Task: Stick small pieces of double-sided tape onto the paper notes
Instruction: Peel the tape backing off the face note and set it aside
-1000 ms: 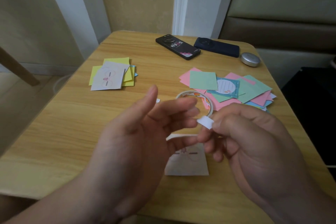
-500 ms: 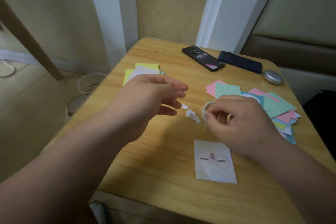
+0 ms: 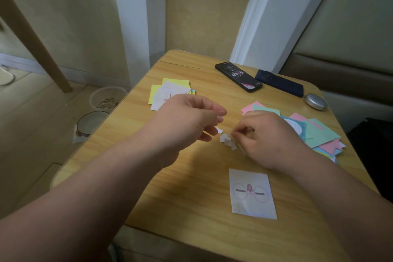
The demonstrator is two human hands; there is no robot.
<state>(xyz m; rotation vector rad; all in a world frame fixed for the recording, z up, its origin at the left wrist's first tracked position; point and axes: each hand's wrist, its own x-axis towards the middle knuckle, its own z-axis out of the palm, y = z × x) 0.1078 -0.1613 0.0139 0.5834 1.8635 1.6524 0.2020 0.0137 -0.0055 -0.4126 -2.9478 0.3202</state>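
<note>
A white paper note [image 3: 252, 193] with a small drawing lies flat at the near middle of the wooden table [image 3: 191, 187]. Beyond it my right hand [image 3: 265, 136] rests over the roll of double-sided tape, fingers curled round it; the roll is almost wholly hidden. Several small white tape scraps [image 3: 226, 140] lie just left of that hand. My left hand [image 3: 187, 121] hovers left of the scraps with loosely curled fingers, and I see nothing held in it. One small white scrap [image 3: 219, 130] sits right below its fingertips.
A stack of yellow and white notes [image 3: 170, 89] lies at the far left, a spread of pink, green and blue notes [image 3: 319, 134] at the right. Two dark phones [image 3: 238, 80] [image 3: 278, 83] and a silver round case [image 3: 315, 101] sit at the back. Two bowls [image 3: 91, 122] stand on the floor, left.
Both hands have dropped from in front of me to the table. The right hand, which pinched a white tape piece, now covers the roll. The left hand moved over the scraps.
</note>
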